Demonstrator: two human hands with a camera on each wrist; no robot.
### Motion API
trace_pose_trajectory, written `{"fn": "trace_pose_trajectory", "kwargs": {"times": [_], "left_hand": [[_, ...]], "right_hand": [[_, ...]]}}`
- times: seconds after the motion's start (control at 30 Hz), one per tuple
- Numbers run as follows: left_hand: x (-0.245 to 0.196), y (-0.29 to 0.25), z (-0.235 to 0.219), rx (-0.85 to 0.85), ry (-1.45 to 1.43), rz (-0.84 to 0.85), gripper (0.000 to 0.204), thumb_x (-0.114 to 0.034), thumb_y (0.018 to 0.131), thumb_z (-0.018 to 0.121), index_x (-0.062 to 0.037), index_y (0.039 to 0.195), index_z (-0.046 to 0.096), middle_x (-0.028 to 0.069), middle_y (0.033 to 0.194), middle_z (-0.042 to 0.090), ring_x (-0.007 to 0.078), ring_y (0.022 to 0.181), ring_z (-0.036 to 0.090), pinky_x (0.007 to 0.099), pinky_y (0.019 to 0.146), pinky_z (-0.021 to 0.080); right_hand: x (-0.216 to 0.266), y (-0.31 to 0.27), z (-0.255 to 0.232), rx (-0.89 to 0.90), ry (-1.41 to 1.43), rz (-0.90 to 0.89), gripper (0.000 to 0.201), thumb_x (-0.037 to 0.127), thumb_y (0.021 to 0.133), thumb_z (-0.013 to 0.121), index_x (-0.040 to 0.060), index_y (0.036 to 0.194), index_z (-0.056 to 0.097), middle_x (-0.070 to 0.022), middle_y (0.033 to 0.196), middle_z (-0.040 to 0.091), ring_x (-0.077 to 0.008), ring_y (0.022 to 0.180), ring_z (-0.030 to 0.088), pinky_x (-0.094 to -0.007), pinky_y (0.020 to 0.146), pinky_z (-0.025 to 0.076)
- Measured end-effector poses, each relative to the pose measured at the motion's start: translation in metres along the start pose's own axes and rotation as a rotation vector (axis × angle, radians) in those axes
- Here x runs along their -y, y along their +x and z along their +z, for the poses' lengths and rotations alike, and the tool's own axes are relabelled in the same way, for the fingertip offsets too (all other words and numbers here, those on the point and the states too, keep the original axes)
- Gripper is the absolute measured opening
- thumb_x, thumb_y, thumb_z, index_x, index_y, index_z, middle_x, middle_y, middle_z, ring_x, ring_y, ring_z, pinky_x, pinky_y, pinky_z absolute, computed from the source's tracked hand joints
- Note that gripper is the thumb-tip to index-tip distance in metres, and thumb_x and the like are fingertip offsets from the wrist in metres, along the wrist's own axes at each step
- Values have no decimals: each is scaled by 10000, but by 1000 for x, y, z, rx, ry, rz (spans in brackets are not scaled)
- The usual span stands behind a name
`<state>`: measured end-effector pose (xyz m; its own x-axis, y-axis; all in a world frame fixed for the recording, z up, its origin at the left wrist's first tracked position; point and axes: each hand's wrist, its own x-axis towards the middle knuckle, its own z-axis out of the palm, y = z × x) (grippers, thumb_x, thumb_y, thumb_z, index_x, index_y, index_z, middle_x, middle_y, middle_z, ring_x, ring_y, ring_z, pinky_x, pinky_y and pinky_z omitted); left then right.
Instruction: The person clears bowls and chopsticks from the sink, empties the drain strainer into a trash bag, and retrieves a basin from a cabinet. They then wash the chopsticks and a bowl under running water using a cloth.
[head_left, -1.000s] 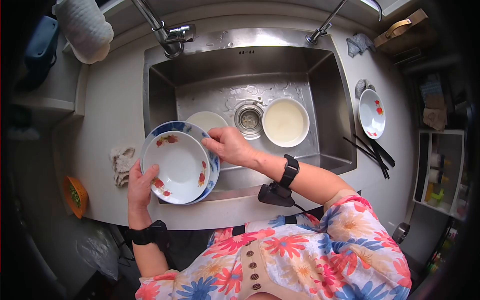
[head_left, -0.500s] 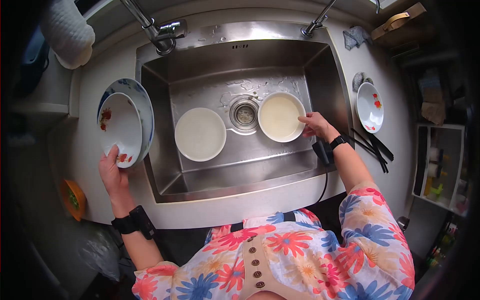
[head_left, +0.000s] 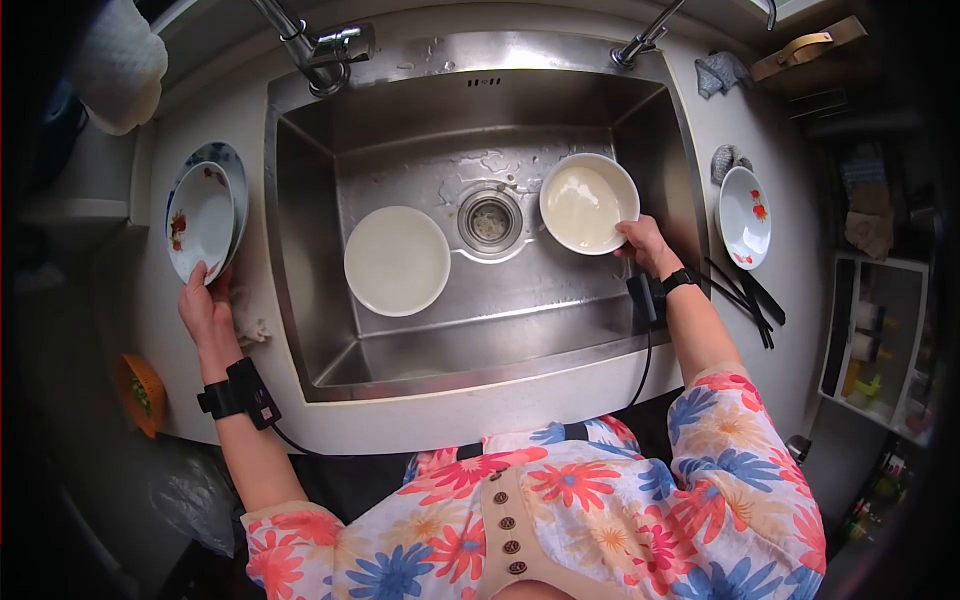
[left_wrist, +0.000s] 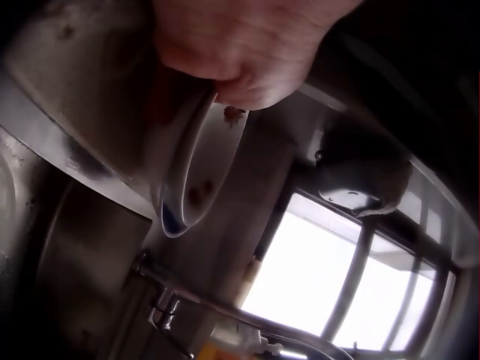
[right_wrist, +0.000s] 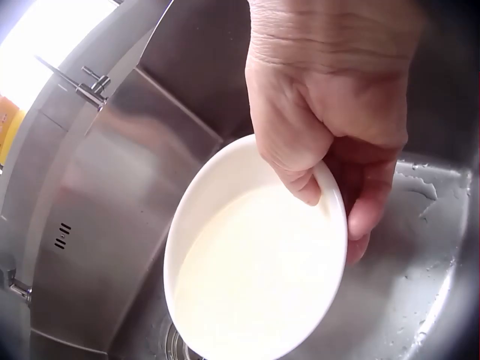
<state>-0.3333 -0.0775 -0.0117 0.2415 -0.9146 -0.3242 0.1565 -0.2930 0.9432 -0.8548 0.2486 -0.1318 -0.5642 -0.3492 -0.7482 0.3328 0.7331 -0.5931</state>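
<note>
At the left, over the counter, my left hand [head_left: 207, 315] grips a white bowl with red flowers [head_left: 205, 225] by its near rim. That bowl sits stacked in a blue-patterned dish [head_left: 225, 153], and both tilt. In the sink, my right hand [head_left: 650, 243] pinches the rim of a white bowl of cloudy, pale liquid [head_left: 585, 200], thumb inside and fingers outside. The right wrist view shows this bowl [right_wrist: 255, 262] tilted. A second white bowl of cloudy liquid [head_left: 397, 262] stands in the sink left of the drain, touched by neither hand.
The steel sink [head_left: 480, 330] has a drain [head_left: 490, 222] in its floor. Two faucets [head_left: 325, 60] rise behind it. Another flowered bowl [head_left: 745, 220] and black chopsticks [head_left: 742, 300] lie right of the sink. A rag [head_left: 250, 318] and an orange basket [head_left: 140, 395] are at the left.
My left hand has carried the stacked bowl and dish left, from over the sink to over the counter. My right hand left the stack, took the liquid-filled bowl's rim and shifted it slightly right and back.
</note>
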Motion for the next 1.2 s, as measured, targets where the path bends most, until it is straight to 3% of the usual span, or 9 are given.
{"fn": "trace_pose_trajectory", "kwargs": {"times": [0.3,0.5,0.57,0.67,0.7,0.77,0.9,0.97,1.2], "left_hand": [[-1,-20,16,87,-201,60,380,-104,858,549,69,1170,420,173,1101,529,289,943,577,349,748,544],[11,-86,36,324,-135,-260,325,-152,870,547,43,1119,469,138,998,598,250,913,607,292,714,546],[19,-108,53,582,208,-289,325,-181,861,560,21,1109,502,123,1008,601,233,941,599,306,722,528],[42,-106,70,637,668,-155,416,-196,806,595,35,1137,496,139,1023,599,240,978,583,351,791,491],[54,-98,72,634,667,-153,416,-196,806,595,35,1137,496,139,1023,599,240,978,583,351,791,491],[79,-82,74,651,1004,169,526,-175,712,613,29,1178,477,186,1052,587,299,1009,563,383,879,430],[100,-78,90,592,1308,319,581,-158,656,605,24,1191,470,231,1078,563,368,1013,542,371,913,407],[119,-68,88,660,1274,66,556,-134,636,596,15,1162,492,248,1076,557,393,1022,522,370,922,397],[149,-49,81,610,1260,-187,427,-72,642,593,10,1058,542,195,1005,601,297,892,617,364,680,523]], "right_hand": [[20,16,12,-264,149,-183,327,33,752,424,-33,1056,525,-147,859,617,-230,629,629,-295,407,513],[40,1,26,-410,-151,-312,301,47,759,412,-8,1009,571,-163,820,622,-254,608,634,-324,402,523],[39,2,29,-373,-95,-310,300,45,754,414,-24,1006,562,-161,801,620,-250,609,635,-321,402,522],[31,3,26,-163,29,-219,315,38,751,432,-53,1038,525,-145,817,610,-226,570,618,-301,432,529],[30,0,26,-160,29,-222,315,38,751,432,-53,1038,525,-145,817,610,-226,570,618,-301,432,529],[27,-7,25,-74,157,-93,321,33,746,449,-68,1044,513,-149,819,607,-228,585,619,-305,433,532],[27,-17,18,-59,162,-92,335,7,720,423,-60,1035,518,-162,813,610,-253,596,633,-305,381,515],[27,-14,11,-112,36,-166,335,8,723,419,-56,1033,527,-166,823,612,-248,598,634,-300,375,512],[31,-21,1,-222,-143,-279,321,39,757,429,-30,1052,536,-142,840,613,-234,609,631,-311,406,529]]}}
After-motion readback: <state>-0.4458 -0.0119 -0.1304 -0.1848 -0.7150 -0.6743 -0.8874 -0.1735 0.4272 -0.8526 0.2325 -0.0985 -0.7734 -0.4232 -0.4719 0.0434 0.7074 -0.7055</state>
